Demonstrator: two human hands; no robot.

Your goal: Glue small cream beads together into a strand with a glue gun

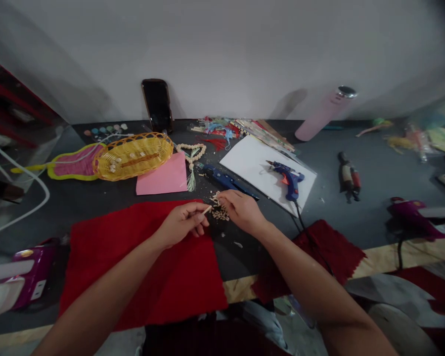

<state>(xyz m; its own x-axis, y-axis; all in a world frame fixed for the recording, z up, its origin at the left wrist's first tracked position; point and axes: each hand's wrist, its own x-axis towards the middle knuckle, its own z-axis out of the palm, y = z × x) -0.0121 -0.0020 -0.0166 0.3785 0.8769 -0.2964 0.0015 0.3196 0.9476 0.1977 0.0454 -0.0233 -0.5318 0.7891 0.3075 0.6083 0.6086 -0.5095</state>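
My left hand (183, 222) pinches a short pale stick (206, 210) between thumb and fingers, above the right edge of a red cloth (133, 262). The tip of the stick points up and right, toward a small pile of short pale pieces (220, 215) on the dark table. My right hand (244, 211) is at the right side of this pile with its fingers drawn together. Whatever its fingertips hold is too small or hidden to make out. Just behind my right hand lies a long blue-handled tool (228, 180).
A blue glue gun (291, 183) rests on white paper (244, 157), its cord running toward me. Behind are a yellow wicker basket (133, 153), pink paper (163, 177), a beaded tassel loop (191, 158), a phone (157, 106) and a pink bottle (322, 116). Pliers (349, 178) lie right.
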